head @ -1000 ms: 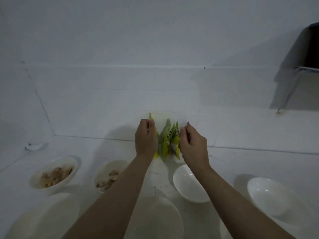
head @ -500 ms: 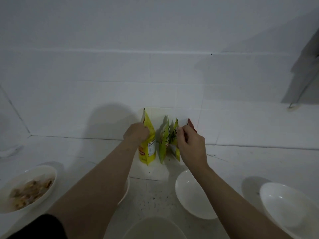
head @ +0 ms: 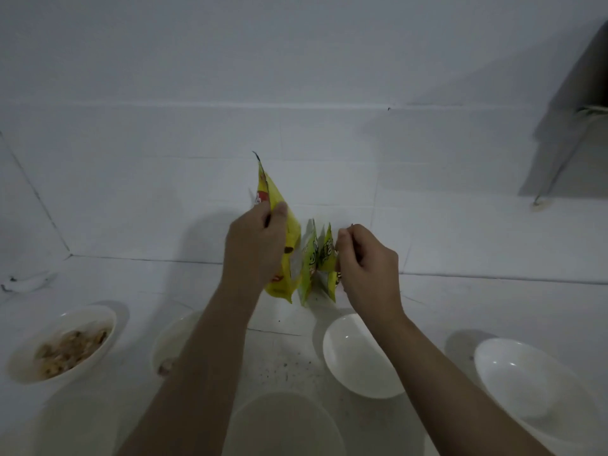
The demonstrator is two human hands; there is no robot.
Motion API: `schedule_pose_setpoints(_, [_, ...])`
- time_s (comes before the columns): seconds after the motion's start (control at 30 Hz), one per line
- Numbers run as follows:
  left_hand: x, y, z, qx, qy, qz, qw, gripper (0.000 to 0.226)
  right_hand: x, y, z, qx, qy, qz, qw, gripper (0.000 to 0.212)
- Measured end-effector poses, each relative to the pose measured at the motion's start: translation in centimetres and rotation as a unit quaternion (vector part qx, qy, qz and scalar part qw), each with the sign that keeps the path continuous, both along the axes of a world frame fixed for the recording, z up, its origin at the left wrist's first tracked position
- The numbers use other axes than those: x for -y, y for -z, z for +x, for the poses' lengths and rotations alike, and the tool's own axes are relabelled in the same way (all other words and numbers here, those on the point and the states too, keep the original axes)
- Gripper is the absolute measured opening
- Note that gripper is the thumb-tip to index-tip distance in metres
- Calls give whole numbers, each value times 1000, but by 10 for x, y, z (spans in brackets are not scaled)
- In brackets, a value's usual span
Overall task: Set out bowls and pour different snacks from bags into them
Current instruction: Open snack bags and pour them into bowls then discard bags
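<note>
My left hand grips a yellow snack bag and holds it raised and tilted, its torn top pointing up. Two green snack bags stand upright just to its right against the wall. My right hand pinches the edge of the right-hand green bag. An empty white bowl sits below my right hand. Another empty bowl is at the right. A bowl with brown snacks sits at the left. A further bowl lies half hidden behind my left forearm.
Two more pale bowls sit at the bottom edge, one in the centre and one dim at lower left. The white tiled wall rises right behind the bags. A dark cabinet hangs at upper right. Crumbs dot the counter.
My left hand has lifted the yellow bag up and away from the green bags. My right hand stays at the green bag's edge.
</note>
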State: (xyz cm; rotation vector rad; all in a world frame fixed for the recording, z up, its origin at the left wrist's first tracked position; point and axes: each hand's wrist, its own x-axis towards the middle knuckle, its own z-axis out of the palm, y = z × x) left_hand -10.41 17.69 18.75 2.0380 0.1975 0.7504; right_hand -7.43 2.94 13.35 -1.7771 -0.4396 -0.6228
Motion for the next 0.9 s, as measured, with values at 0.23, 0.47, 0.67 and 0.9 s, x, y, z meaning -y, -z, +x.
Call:
schedule_pose_setpoints(0.23, [78,3,-54,126,97,-7,987,44,59,-27,-44,38,22,14,999,33])
schedule_pose_setpoints(0.47, [182,0,-81,164,190,6,968,43,161,-34,-81,43,84,32,995,30])
schedule_pose_setpoints(0.67, [288,17,-103,162,236,-21,958,38,270,-26,-112,57,117,-6,991,28])
schedule_pose_setpoints(0.9, [392,34,-115,78,278,-48,956,45,382,0,-143,15,167,5,986,30])
